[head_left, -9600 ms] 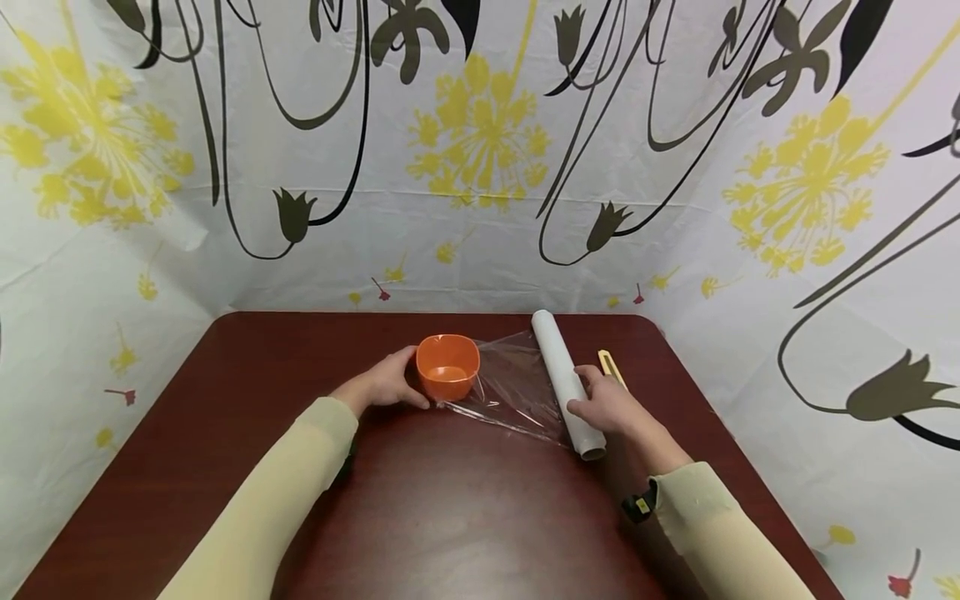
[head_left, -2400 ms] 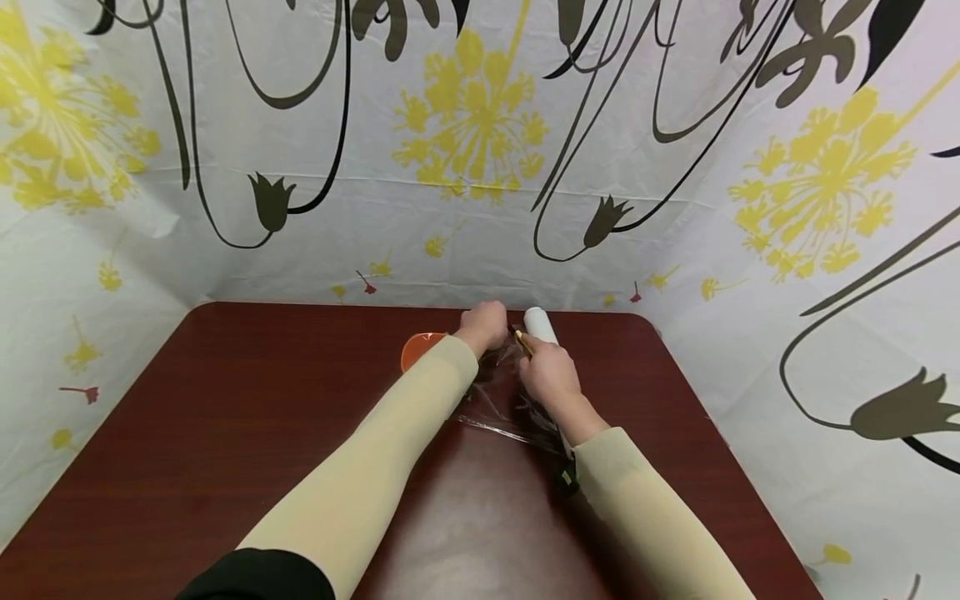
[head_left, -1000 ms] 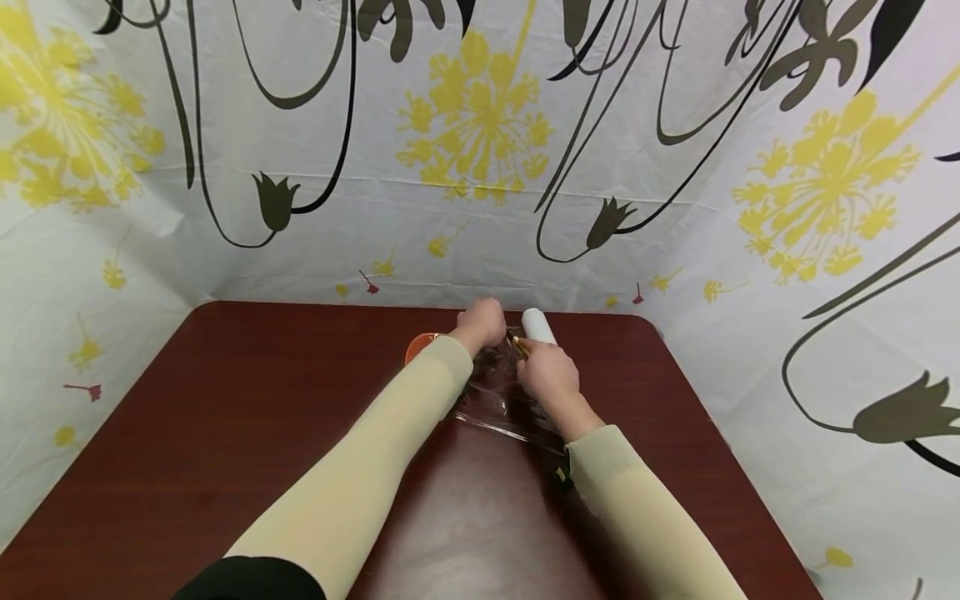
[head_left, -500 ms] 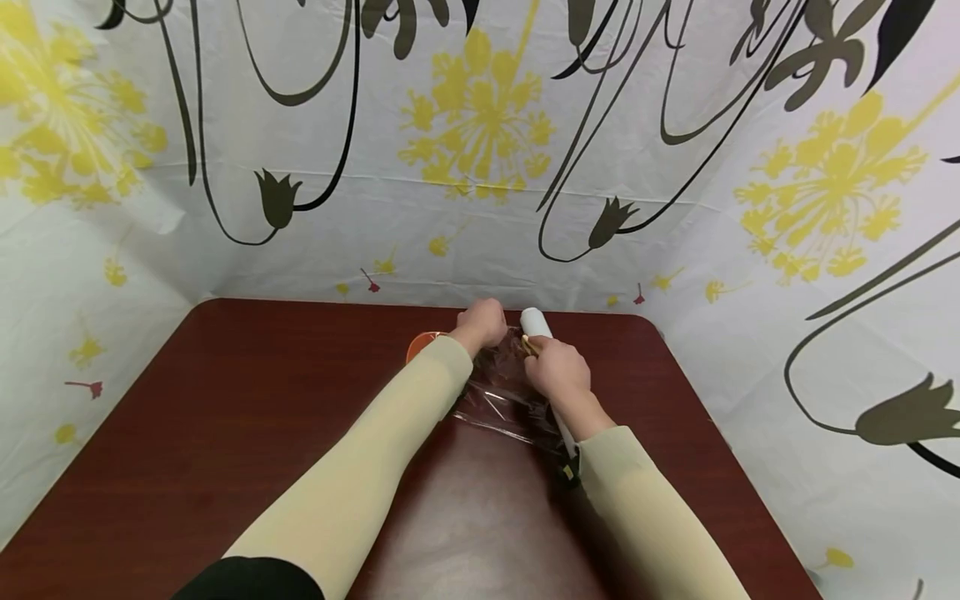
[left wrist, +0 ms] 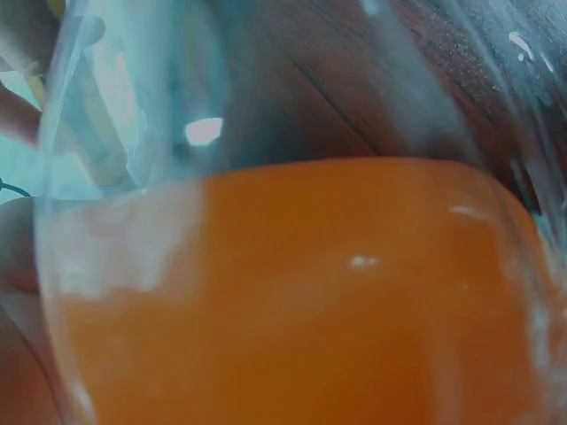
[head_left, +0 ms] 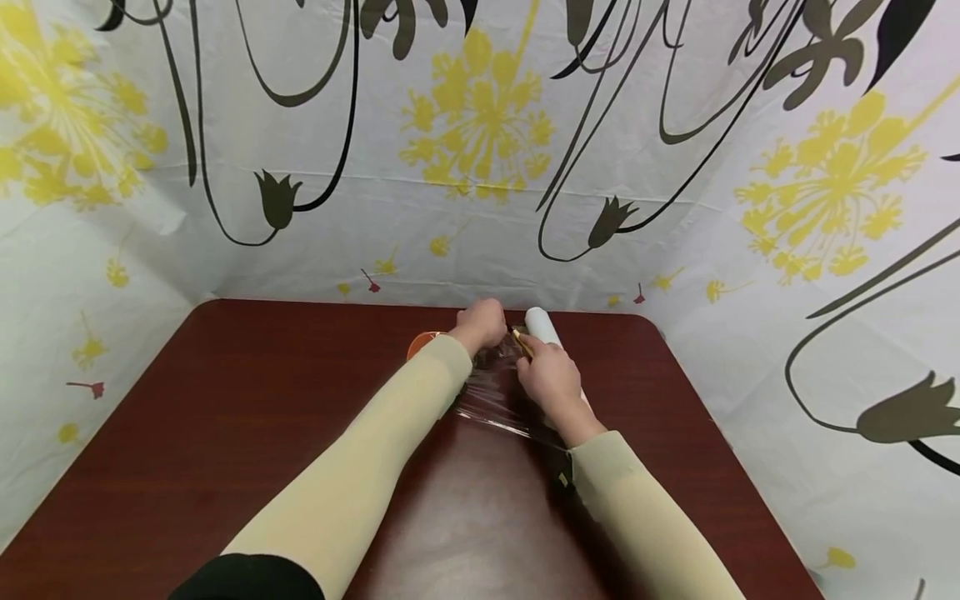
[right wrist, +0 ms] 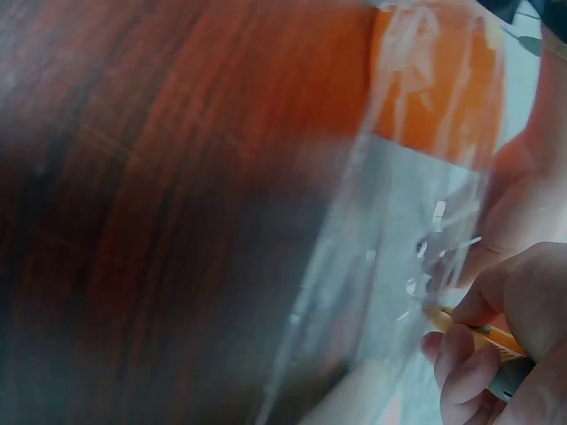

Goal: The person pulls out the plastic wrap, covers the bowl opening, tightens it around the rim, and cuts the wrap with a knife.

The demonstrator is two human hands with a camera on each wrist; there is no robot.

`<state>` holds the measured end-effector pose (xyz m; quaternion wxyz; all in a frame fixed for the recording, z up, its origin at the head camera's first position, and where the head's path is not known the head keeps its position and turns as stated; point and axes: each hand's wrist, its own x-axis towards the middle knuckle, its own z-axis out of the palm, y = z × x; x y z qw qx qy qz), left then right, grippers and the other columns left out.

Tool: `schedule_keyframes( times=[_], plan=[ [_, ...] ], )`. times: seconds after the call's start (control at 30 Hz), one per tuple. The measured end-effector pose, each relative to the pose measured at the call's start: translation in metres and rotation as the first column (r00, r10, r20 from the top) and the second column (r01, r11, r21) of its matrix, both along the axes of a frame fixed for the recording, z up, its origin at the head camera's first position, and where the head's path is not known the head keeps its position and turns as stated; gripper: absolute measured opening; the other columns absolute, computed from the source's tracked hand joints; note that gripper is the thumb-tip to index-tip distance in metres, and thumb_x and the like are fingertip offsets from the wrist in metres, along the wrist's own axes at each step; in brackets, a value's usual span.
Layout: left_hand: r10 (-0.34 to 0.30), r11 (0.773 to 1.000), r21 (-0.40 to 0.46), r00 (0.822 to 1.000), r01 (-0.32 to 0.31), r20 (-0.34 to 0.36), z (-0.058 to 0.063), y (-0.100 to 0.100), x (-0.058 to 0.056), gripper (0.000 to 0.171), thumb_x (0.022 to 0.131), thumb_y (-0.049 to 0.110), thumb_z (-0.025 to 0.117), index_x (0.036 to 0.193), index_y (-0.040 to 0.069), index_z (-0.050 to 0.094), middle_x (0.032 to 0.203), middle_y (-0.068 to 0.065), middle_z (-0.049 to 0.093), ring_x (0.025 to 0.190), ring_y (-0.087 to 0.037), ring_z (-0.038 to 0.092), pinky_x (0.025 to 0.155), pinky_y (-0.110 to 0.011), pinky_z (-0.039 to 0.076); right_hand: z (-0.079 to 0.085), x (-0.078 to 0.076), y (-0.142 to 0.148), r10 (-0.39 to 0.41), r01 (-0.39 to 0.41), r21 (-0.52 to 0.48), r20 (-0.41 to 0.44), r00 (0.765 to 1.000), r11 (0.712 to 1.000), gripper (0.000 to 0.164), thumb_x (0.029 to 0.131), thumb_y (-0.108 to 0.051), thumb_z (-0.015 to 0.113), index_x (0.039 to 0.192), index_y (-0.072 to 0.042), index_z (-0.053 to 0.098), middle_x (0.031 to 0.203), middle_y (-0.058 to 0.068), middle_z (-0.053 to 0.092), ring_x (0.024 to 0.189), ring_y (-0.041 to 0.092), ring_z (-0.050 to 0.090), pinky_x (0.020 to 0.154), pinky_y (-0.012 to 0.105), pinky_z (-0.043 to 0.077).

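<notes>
A reddish-brown wood-grain table (head_left: 225,433) is sitting by kinda creased white sheeting (head_left: 337,275), with yellow blooms (head_left: 483,112) and dark tulips (head_left: 277,202) sprawling everywhere, while soft glare (head_left: 457,517) is pooling up front.

- We see a dark red-brown table (head_left: 187,433), its glossy top spreading well out on both sides of the fingers.
- An orange bowl (head_left: 421,343) sits left of the left fingers (head_left: 495,317), partly hidden from us.
- A white roll (head_left: 542,326) lies just right of the right fingers (right wrist: 457,359).
- Clear film (head_left: 489,402) spreads between, reaching nearer us than either hand's fingers.
</notes>
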<state>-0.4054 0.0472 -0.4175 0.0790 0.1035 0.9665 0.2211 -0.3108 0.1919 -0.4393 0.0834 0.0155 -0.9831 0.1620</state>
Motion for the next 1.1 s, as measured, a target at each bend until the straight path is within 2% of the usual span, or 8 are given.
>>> schedule_keyframes(
  times=[0.13,0.27,0.43,0.53,0.67,0.8,1.0,1.1],
  plan=[
    [-0.012,1.0,-0.014,1.0,0.012,0.008,0.0,-0.001,0.0,0.048,0.115,0.013,0.05,0.068,0.018,0.041,0.073,-0.004,0.049,0.084,-0.027,0.062,0.102,-0.05,0.048,-0.006,-0.002,-0.001,-0.009,0.009,-0.006,0.005,1.0,1.0,0.05,0.105,-0.025,0.063,0.155,-0.027,0.064,0.134,0.02,0.075,0.11,0.043,0.075,0.087,0.06,0.061],
    [-0.028,0.999,-0.029,1.0,0.028,-0.015,0.001,-0.001,0.005,0.048,0.114,0.013,0.051,0.068,0.018,0.043,0.076,-0.004,0.056,0.088,-0.025,0.065,0.103,-0.049,0.051,-0.01,-0.005,0.001,-0.018,0.018,-0.016,0.006,1.0,1.0,0.05,0.104,-0.023,0.065,0.153,-0.027,0.066,0.136,0.02,0.075,0.114,0.044,0.074,0.088,0.061,0.061],
    [-0.043,0.998,-0.046,0.999,0.042,-0.018,0.001,-0.001,0.006,0.049,0.114,0.014,0.051,0.066,0.019,0.045,0.077,-0.003,0.059,0.09,-0.024,0.066,0.103,-0.048,0.051,-0.009,-0.006,0.005,-0.021,0.022,-0.018,0.046,0.999,1.0,0.049,0.104,-0.022,0.065,0.153,-0.028,0.067,0.142,0.018,0.073,0.118,0.044,0.074,0.089,0.061,0.062],
    [-0.037,0.999,-0.036,0.999,0.037,-0.011,-0.001,-0.001,0.005,0.049,0.114,0.013,0.05,0.065,0.019,0.044,0.075,-0.003,0.056,0.091,-0.024,0.065,0.108,-0.05,0.051,-0.005,-0.006,0.008,-0.016,0.017,-0.013,0.083,0.996,1.0,0.049,0.106,-0.023,0.065,0.155,-0.027,0.065,0.145,0.018,0.072,0.117,0.044,0.075,0.083,0.058,0.062],
    [-0.018,1.0,0.011,1.0,0.017,0.023,-0.005,-0.003,0.005,0.049,0.113,0.014,0.051,0.065,0.019,0.043,0.071,-0.001,0.051,0.086,-0.023,0.061,0.114,-0.054,0.05,0.005,-0.003,0.014,-0.029,0.031,-0.028,0.094,0.995,0.999,0.05,0.107,-0.026,0.061,0.157,-0.029,0.063,0.147,0.018,0.071,0.098,0.04,0.074,0.068,0.049,0.056],
    [-0.004,0.999,0.042,0.999,0.002,0.047,-0.007,-0.005,0.004,0.05,0.114,0.018,0.051,0.066,0.02,0.04,0.066,0.0,0.042,0.076,-0.024,0.052,0.105,-0.05,0.048,0.019,0.004,0.021,-0.023,0.023,0.002,0.064,0.998,1.0,0.049,0.108,-0.03,0.058,0.157,-0.031,0.062,0.143,0.018,0.071,0.085,0.033,0.067,0.063,0.044,0.051],
    [0.016,0.999,0.028,0.997,-0.018,0.072,0.0,-0.003,0.0,0.051,0.115,0.023,0.052,0.065,0.019,0.043,0.065,0.0,0.041,0.07,-0.021,0.048,0.088,-0.044,0.043,0.033,0.01,0.027,0.036,-0.043,0.103,0.062,0.997,0.994,0.049,0.109,-0.032,0.054,0.156,-0.023,0.063,0.14,0.018,0.072,0.097,0.034,0.071,0.076,0.052,0.058],
    [0.016,1.0,0.022,0.993,-0.019,0.116,-0.003,-0.001,-0.011,0.054,0.115,0.025,0.052,0.062,0.019,0.044,0.06,0.001,0.039,0.064,-0.021,0.045,0.084,-0.042,0.045,0.033,0.01,0.027,0.036,-0.046,0.141,0.075,0.997,0.989,0.048,0.107,-0.033,0.057,0.152,-0.021,0.066,0.135,0.018,0.073,0.094,0.034,0.071,0.078,0.054,0.059]
  ],
)
